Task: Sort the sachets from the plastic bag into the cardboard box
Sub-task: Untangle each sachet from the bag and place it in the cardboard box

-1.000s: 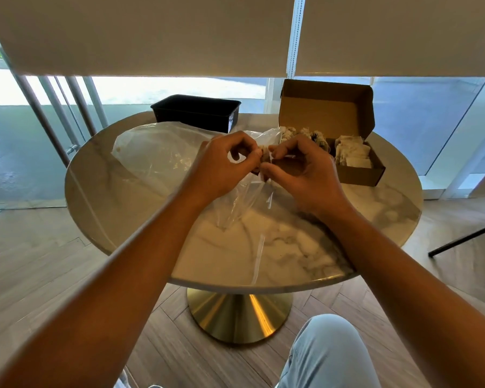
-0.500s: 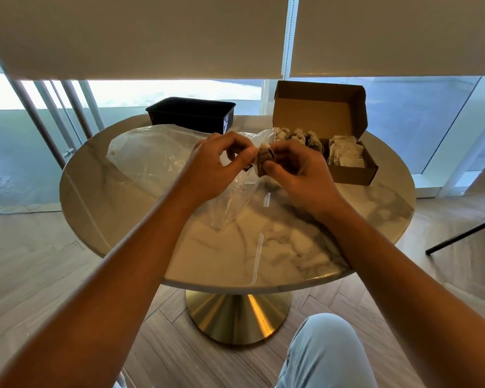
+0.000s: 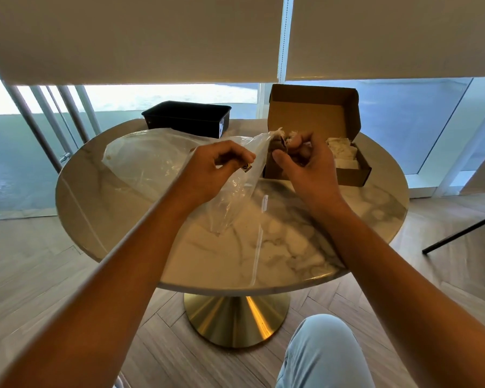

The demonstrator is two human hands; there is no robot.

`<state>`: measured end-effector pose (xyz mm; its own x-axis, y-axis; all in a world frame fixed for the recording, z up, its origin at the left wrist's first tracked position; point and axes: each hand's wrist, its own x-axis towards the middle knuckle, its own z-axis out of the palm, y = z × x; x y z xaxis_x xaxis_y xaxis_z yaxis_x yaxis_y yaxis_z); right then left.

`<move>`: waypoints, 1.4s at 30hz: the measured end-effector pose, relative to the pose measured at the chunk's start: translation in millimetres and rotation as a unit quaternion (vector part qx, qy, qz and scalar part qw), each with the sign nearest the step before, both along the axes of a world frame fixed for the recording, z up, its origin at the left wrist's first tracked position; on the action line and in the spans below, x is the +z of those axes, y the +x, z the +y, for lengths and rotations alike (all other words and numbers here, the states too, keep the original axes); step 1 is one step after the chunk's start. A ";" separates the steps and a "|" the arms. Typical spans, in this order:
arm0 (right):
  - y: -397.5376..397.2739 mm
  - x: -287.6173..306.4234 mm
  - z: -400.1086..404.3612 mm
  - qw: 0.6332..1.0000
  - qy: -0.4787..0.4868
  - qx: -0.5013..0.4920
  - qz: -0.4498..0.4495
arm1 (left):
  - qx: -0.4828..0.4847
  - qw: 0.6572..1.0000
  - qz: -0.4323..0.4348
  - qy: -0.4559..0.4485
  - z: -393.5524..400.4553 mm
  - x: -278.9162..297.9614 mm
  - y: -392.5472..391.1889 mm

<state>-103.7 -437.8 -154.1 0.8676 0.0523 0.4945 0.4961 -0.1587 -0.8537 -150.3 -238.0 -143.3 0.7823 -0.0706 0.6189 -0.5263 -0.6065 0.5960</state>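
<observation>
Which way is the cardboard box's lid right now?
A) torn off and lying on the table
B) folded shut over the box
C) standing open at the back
C: the cardboard box has its lid upright at the far side, so the pale sachets inside show.

Round marble table, wood floor, half-lowered blinds.

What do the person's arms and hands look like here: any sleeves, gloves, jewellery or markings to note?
Both forearms are bare to the frame edge, with no sleeves in view. The left hand and right hand wear no gloves, and no rings, watch or markings are visible. One knee shows light blue trousers.
</observation>
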 end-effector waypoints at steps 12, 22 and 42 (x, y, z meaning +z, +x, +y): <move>-0.1 -1.7 -0.2 0.999 -0.048 0.020 -0.011 | 0.005 1.000 -0.012 -0.023 -1.2 3.1 -3.7; -8.9 0.6 0.7 0.994 -0.048 0.095 -0.022 | 0.023 0.999 -0.034 -0.017 -0.7 -0.8 -0.6; -6.1 3.2 -5.8 0.998 -0.037 0.050 0.010 | 0.067 0.991 -0.063 0.092 -1.8 0.8 0.5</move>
<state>-109.7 -443.5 -151.0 0.8656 0.1743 0.4694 0.4962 -0.1724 -0.8509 -149.8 -239.8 -142.5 0.7098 -0.0919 0.6984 -0.4965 -0.7685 0.4035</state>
